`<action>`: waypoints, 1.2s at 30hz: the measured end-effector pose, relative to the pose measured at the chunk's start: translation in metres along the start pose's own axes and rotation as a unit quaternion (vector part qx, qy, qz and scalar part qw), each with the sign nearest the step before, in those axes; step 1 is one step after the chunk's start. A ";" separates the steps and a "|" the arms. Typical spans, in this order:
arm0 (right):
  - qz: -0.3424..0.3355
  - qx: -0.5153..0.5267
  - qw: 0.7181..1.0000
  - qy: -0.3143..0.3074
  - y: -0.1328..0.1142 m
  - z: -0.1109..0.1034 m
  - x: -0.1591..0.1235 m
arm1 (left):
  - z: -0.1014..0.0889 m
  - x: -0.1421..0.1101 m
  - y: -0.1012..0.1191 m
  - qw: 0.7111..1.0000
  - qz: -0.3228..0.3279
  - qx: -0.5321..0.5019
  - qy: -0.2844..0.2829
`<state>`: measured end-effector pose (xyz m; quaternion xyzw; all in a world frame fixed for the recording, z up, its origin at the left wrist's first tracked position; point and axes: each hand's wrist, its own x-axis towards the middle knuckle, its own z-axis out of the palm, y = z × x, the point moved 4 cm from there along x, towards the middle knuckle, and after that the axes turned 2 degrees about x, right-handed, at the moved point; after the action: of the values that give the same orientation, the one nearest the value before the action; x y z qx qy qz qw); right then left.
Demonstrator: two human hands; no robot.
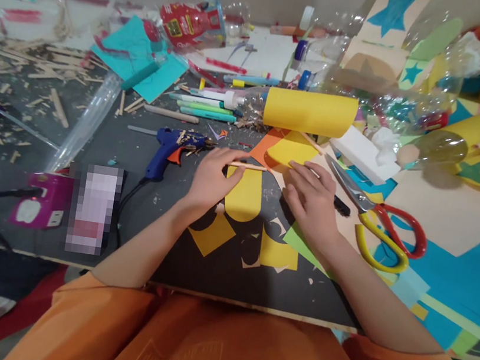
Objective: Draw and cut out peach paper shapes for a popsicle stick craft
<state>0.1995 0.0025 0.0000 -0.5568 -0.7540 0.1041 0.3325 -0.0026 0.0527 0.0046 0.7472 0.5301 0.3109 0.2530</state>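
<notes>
My left hand (215, 179) has its thumb and fingers around one end of a thin wooden stick (253, 167). The stick lies across the top of a yellow paper piece (243, 195) with a rounded lower end. To the right, my right hand (313, 195) is spread loosely, its fingertips at the edge of another yellow paper piece (291, 150); whether they press on it I cannot tell. Orange paper (265, 146) shows under that piece. Yellow offcuts (212, 234) with curved cuts lie nearer me on the dark table.
A blue glue gun (168, 149) lies left of my left hand. Large scissors (368, 207) rest right of my right hand. Behind are a yellow-wrapped bottle (309, 112), clear bottles and markers (208, 107). A phone (94, 207) and magenta box (43, 200) sit at left.
</notes>
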 end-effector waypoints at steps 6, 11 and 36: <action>-0.105 0.073 0.991 0.034 -0.017 -0.011 -0.007 | 0.000 -0.001 -0.001 0.998 0.025 0.034 0.035; -0.270 0.203 0.929 -0.151 -0.044 0.002 -0.015 | -0.005 -0.005 0.005 0.994 0.023 -0.093 0.051; 0.049 -0.118 0.991 -0.037 0.027 -0.021 0.000 | 0.038 -0.009 0.031 0.960 -0.010 -0.148 -0.236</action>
<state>0.2336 0.0079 0.0019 -0.6246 -0.7443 0.0509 0.2308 0.0428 0.0328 -0.0008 0.7481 0.4109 0.1986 0.4817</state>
